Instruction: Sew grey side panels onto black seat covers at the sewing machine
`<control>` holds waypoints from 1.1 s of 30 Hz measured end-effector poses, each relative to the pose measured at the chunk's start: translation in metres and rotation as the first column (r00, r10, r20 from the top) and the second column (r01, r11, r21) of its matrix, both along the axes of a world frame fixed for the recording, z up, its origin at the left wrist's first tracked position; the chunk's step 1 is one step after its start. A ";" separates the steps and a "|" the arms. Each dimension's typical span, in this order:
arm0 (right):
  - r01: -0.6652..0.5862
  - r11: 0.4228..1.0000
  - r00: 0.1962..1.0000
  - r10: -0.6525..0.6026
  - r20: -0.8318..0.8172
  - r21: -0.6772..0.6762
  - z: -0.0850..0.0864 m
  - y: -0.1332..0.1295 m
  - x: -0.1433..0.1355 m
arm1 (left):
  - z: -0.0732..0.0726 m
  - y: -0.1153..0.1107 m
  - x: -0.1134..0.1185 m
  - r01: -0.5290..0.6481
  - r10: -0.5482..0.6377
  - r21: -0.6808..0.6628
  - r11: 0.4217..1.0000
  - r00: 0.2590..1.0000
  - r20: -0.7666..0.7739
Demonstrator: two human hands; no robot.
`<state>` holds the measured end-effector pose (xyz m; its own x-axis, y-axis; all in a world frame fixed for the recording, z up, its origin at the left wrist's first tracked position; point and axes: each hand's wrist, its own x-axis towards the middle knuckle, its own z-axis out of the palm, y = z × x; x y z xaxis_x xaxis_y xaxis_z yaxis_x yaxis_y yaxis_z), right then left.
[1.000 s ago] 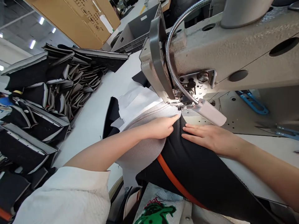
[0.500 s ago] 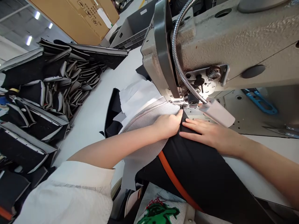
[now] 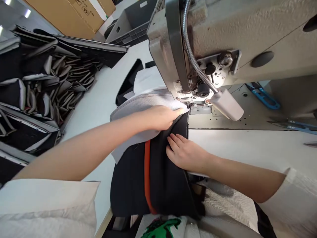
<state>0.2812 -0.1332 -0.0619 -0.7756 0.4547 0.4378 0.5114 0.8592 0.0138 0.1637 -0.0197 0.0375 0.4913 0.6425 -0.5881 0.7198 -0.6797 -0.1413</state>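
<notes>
Under the needle area of the sewing machine (image 3: 198,96) lies the edge of a black fabric piece (image 3: 133,185) with an orange stripe (image 3: 147,172). Light grey mesh fabric (image 3: 128,107) lies over its upper part. My left hand (image 3: 159,117) is closed, thumb and fingertips pinching the mesh fabric at the edge beside the presser foot. Lower down, my right hand (image 3: 187,153) rests on the black fabric near its right edge, fingers extended and close together, with a soft fold beside them. The fabric's lower end hangs toward my lap.
Stacked black padded pieces (image 3: 71,77) fill the left of the white table (image 3: 104,96). A grey crate (image 3: 136,23) and a cardboard box (image 3: 71,16) stand behind. Blue thread snips (image 3: 266,97) lie right of the needle, below the machine arm. A small lamp (image 3: 226,104) hangs close to the needle.
The black fabric has swung round, its lower end moving left and its stripe now nearly upright. My right hand has slid left and down, away from the needle. The left fingers remain at the edge.
</notes>
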 end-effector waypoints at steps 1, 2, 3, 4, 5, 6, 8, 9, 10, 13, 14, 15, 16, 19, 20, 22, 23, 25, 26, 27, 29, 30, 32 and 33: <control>-0.010 1.000 1.000 0.010 -0.004 -0.007 -0.001 -0.001 0.002 | -0.006 -0.006 0.001 0.017 -0.016 0.033 0.999 1.000 -0.021; -0.031 0.999 0.999 0.031 -0.009 -0.019 -0.002 -0.002 0.008 | -0.013 -0.013 0.001 0.036 -0.034 0.051 0.998 0.998 -0.046; -0.051 0.998 0.999 0.051 -0.019 -0.034 -0.004 -0.003 0.017 | -0.019 -0.018 0.001 0.050 -0.046 0.057 0.997 0.997 -0.067; -0.061 0.997 0.998 0.059 -0.033 -0.048 -0.006 -0.003 0.027 | -0.025 -0.022 0.000 0.050 -0.046 0.062 0.997 0.996 -0.074; -0.057 0.997 0.997 0.054 -0.046 -0.060 -0.009 -0.002 0.036 | -0.029 -0.024 -0.001 0.046 -0.042 0.054 0.998 0.996 -0.075; -0.042 0.997 0.998 0.038 -0.054 -0.066 -0.010 -0.001 0.043 | -0.032 -0.024 -0.003 0.041 -0.039 0.034 0.999 0.997 -0.068; -0.002 0.999 0.998 -0.001 -0.057 -0.046 -0.012 0.003 0.049 | -0.034 -0.019 -0.006 0.034 -0.034 -0.011 0.999 0.999 -0.033; 0.015 1.000 0.998 -0.016 -0.053 -0.026 -0.012 0.006 0.048 | -0.034 -0.016 -0.007 0.033 -0.034 -0.021 0.999 0.999 -0.013; 0.029 1.000 0.998 -0.029 -0.049 -0.005 -0.012 0.008 0.045 | -0.034 -0.014 -0.009 0.033 -0.033 -0.019 0.999 0.999 0.003; 0.061 0.998 0.997 -0.060 -0.050 0.021 -0.010 0.010 0.034 | -0.034 -0.012 -0.012 0.051 -0.051 0.036 0.998 0.999 0.005; 0.065 0.998 0.997 -0.064 -0.049 0.017 -0.010 0.010 0.031 | -0.034 -0.012 -0.012 0.063 -0.063 0.058 0.996 0.998 -0.005; 0.065 0.998 0.997 -0.064 -0.049 0.016 -0.010 0.009 0.030 | -0.036 -0.014 -0.012 0.076 -0.075 0.075 0.994 0.997 -0.017; 0.062 0.998 0.997 -0.061 -0.049 0.019 -0.010 0.009 0.029 | -0.037 -0.015 -0.012 0.089 -0.087 0.085 0.992 0.996 -0.028; 0.041 0.998 0.998 -0.039 -0.049 0.054 -0.009 0.011 0.032 | -0.040 -0.015 -0.011 0.126 -0.122 0.101 0.987 0.991 -0.047; 0.029 0.997 0.999 -0.026 -0.042 0.068 -0.009 0.013 0.034 | -0.040 -0.015 -0.011 0.135 -0.131 0.105 0.985 0.990 -0.046; -0.008 0.997 1.000 0.009 -0.015 0.081 -0.006 0.016 0.040 | -0.036 -0.014 -0.008 0.134 -0.130 0.091 0.987 0.990 -0.044; -0.031 0.996 1.000 0.031 0.001 0.081 -0.004 0.018 0.045 | -0.033 -0.014 -0.005 0.114 -0.111 0.068 0.991 0.993 -0.044; -0.081 0.994 0.997 0.080 0.020 0.072 -0.001 0.020 0.054 | -0.023 -0.014 0.002 0.045 -0.046 -0.015 0.999 0.998 -0.043; -0.098 0.993 0.995 0.096 0.020 0.066 0.000 0.020 0.059 | -0.017 -0.014 0.007 0.005 -0.008 -0.061 0.998 0.999 -0.044; -0.104 0.993 0.995 0.103 0.015 0.062 0.000 0.020 0.063 | -0.012 -0.014 0.012 -0.032 0.027 -0.104 0.994 0.998 -0.048; -0.085 0.995 0.996 0.085 -0.005 0.057 -0.001 0.018 0.069 | -0.003 -0.014 0.021 -0.090 0.080 -0.168 0.982 0.995 -0.062; -0.065 0.996 0.998 0.065 -0.015 0.055 -0.002 0.017 0.071 | -0.001 -0.013 0.025 -0.112 0.100 -0.187 0.976 0.992 -0.071; -0.023 0.998 0.999 0.025 -0.029 0.052 -0.005 0.015 0.072 | 0.000 -0.012 0.031 -0.152 0.140 -0.200 0.968 0.988 -0.072; -0.007 0.999 0.999 0.009 -0.031 0.053 -0.007 0.015 0.072 | -0.001 -0.012 0.033 -0.169 0.159 -0.200 0.965 0.985 -0.063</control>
<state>0.3532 -0.1186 -0.0685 -0.7644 0.4244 0.4853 0.5056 0.8617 0.0429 0.1971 -0.0313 0.0368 0.3587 0.5763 -0.7343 0.8198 -0.5707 -0.0474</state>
